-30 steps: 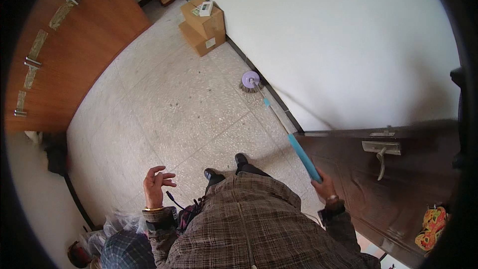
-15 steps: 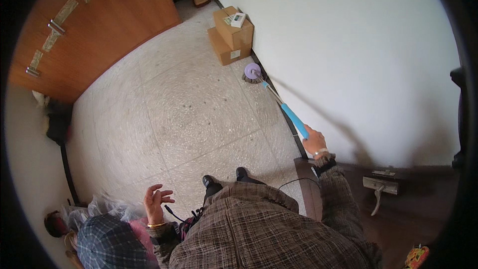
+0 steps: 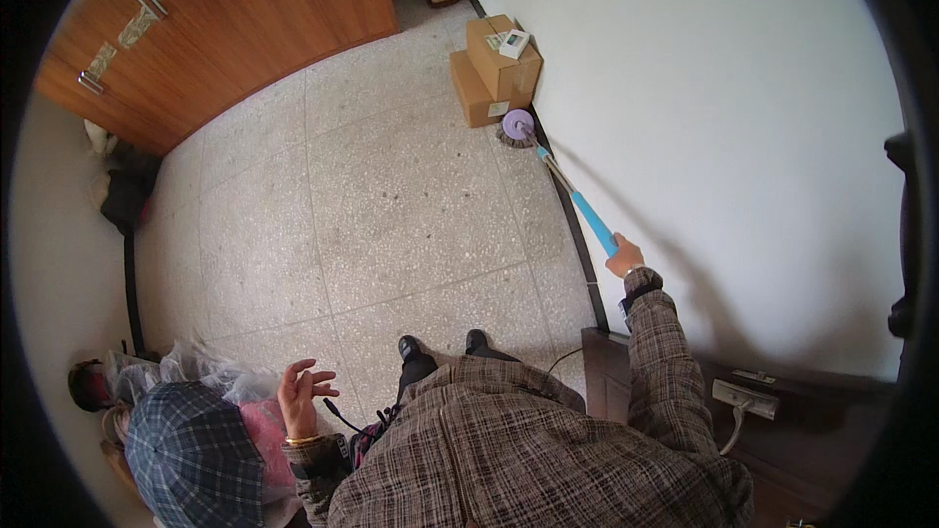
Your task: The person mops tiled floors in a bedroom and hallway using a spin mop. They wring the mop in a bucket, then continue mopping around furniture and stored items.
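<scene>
A big brown wooden cabinet (image 3: 249,49) stands at the top left, and a blue checked thing (image 3: 191,450) sits low. The left grip (image 3: 311,386) is empty, its fingers loose and apart. Lines cross the gray, speckly floor (image 3: 411,225). Two stacked brown boxes (image 3: 494,83) stand by the white wall (image 3: 724,127). The purple mop head (image 3: 518,123) is just beside them. The right grip (image 3: 623,256) is wrapped around the mop's blue handle (image 3: 593,221).

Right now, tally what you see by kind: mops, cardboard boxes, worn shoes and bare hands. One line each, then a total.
Mop: 1
Cardboard boxes: 2, one upon the other
Worn shoes: 2
Hands: 2, left hand and right hand
Total: 7
</scene>
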Tool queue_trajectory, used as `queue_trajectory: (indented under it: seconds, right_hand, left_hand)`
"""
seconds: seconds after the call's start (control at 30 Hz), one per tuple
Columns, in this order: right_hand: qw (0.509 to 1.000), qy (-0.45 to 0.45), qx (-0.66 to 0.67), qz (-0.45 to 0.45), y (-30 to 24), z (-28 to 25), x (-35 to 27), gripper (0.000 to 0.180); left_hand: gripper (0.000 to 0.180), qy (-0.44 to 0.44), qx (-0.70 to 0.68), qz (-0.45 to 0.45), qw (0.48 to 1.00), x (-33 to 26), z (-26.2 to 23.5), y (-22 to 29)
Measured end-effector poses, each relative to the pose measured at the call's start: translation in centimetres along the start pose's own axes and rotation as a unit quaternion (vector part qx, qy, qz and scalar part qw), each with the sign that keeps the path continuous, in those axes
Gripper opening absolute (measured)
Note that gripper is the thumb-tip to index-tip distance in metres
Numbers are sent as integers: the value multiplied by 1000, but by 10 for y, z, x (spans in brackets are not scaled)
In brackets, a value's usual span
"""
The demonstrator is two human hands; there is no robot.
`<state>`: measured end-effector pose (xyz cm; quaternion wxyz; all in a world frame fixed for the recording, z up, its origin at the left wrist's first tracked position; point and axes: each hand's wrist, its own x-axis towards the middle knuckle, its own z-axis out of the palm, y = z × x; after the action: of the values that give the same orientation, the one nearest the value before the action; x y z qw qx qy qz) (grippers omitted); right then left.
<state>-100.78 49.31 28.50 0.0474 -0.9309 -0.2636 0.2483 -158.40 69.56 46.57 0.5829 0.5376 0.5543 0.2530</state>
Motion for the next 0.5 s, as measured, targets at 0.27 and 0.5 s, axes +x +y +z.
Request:
queue_trajectory:
  seconds: [0.27,0.5]
  right_hand:
    - [995,-82,-21,-59,-2,22,-45,71]
    - [987,-123,-45,-91,-23,19,-61,71]
  left_hand:
    - [22,-3,-11,-30,999,3,-5,-10]
    - [22,-15,-13,-19,1000,2,-10,-20]
